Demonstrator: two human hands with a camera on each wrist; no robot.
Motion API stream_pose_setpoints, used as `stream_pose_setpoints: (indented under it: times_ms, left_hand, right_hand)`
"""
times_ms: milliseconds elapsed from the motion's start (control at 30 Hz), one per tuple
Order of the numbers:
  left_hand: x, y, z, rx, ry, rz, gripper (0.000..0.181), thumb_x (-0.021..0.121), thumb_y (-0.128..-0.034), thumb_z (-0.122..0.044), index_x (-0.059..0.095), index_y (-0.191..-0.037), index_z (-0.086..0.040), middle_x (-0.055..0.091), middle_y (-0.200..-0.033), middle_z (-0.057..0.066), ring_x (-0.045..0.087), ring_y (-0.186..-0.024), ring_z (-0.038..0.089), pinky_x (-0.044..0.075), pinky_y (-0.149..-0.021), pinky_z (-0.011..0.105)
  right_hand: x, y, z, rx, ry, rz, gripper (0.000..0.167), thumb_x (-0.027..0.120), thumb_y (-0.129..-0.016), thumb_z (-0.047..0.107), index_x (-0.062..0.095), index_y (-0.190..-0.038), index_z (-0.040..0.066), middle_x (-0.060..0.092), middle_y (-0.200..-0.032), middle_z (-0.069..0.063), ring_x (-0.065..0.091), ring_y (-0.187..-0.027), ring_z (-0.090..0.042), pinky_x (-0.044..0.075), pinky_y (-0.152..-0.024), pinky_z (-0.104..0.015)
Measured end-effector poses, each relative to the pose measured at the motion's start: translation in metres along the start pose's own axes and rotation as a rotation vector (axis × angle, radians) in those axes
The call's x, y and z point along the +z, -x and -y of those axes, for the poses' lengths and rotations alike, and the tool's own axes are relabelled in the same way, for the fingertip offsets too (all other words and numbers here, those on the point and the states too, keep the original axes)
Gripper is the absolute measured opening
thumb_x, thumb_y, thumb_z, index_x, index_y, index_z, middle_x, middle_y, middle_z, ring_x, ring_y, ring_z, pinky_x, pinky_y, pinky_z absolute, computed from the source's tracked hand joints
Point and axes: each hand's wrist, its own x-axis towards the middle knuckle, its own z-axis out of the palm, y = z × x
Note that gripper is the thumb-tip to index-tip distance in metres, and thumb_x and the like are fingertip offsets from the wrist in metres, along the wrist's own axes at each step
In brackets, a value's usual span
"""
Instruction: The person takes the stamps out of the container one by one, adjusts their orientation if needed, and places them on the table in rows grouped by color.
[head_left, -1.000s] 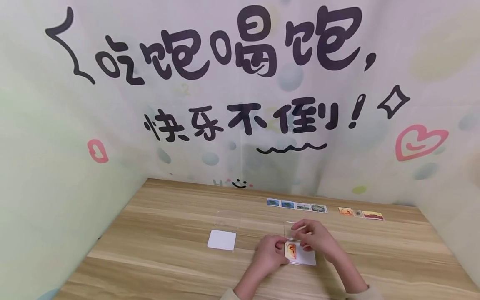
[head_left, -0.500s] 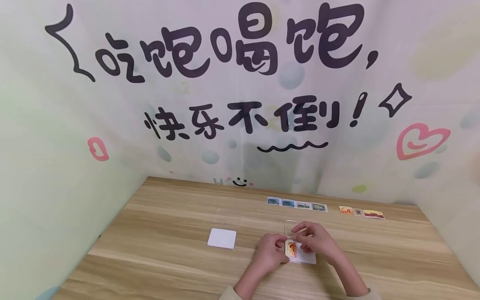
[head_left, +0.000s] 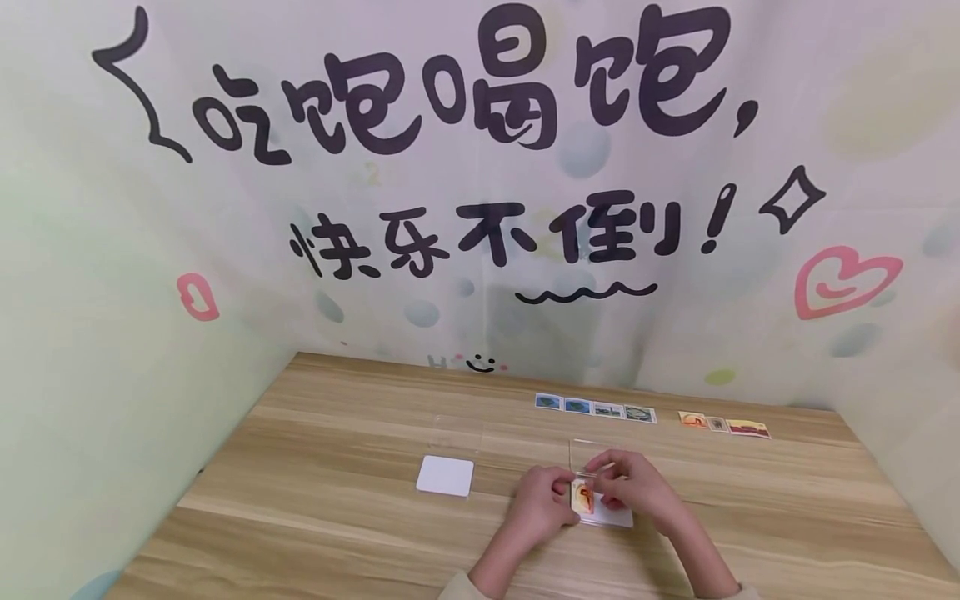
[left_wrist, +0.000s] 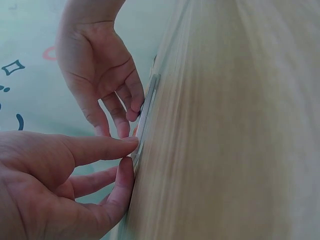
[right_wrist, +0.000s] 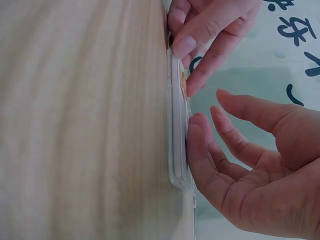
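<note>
An orange stamp (head_left: 582, 498) lies on the left part of a white card (head_left: 617, 516), which sits in a clear hinged plastic case. The case's transparent lid (head_left: 580, 452) lies folded back behind it. With thumb and forefinger, my left hand (head_left: 537, 502) grips the left edge of the case beside the stamp. My right hand (head_left: 637, 487) is over the card's right half, its lower fingers touching the card. In the right wrist view, the thumb and other fingers of my right hand (right_wrist: 265, 165) are spread apart with nothing between them.
To the left, a second white card (head_left: 445, 475) lies in another clear case, its lid (head_left: 457, 433) opened behind it. Several stamps form a row (head_left: 595, 407) at the back; 3 more stamps (head_left: 725, 424) lie further right. A printed cloth (head_left: 480, 208) hangs behind the table (head_left: 315, 517).
The head view shifts very slightly. My right fingers shift a little over the card near the stamp; my left hand keeps its grip on the case edge.
</note>
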Motion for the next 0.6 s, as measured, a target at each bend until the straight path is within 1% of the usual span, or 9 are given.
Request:
stream_pose_setpoints:
  times_ms: [267,467,600]
  left_hand:
    - [0.0001,0.0004,0.001,0.006,0.015,0.001,0.048,0.083,-0.0716,0.015,0.072,-0.117,0.008,0.056,-0.092,0.003,0.055,-0.082,0.011,0.051,-0.071,0.023]
    - [0.0008,0.0004,0.003,0.009,0.015,-0.003,0.046,0.084,-0.0734,0.014,0.073,-0.117,0.006,0.056,-0.093,0.004,0.055,-0.081,0.011,0.052,-0.071,0.023]
    - [0.001,-0.0004,0.0029,0.014,0.019,-0.003,0.045,0.084,-0.0728,0.014,0.073,-0.116,0.007,0.056,-0.091,0.003,0.055,-0.08,0.01,0.051,-0.069,0.023]
  right_hand:
    - [-0.0025,-0.0008,-0.0044,-0.028,0.007,0.038,0.025,0.069,-0.095,-0.002,0.063,-0.112,-0.018,0.067,-0.085,-0.004,0.058,-0.075,-0.017,0.053,-0.064,-0.026]
    - [-0.0006,-0.0009,-0.0043,-0.022,0.013,0.028,0.024,0.07,-0.093,-0.002,0.064,-0.111,-0.017,0.067,-0.083,-0.003,0.056,-0.075,-0.016,0.051,-0.063,-0.025]
    - [0.0003,-0.0006,-0.0048,-0.018,0.022,0.016,0.024,0.072,-0.093,-0.001,0.065,-0.109,-0.016,0.067,-0.083,-0.004,0.055,-0.075,-0.016,0.049,-0.062,-0.024]
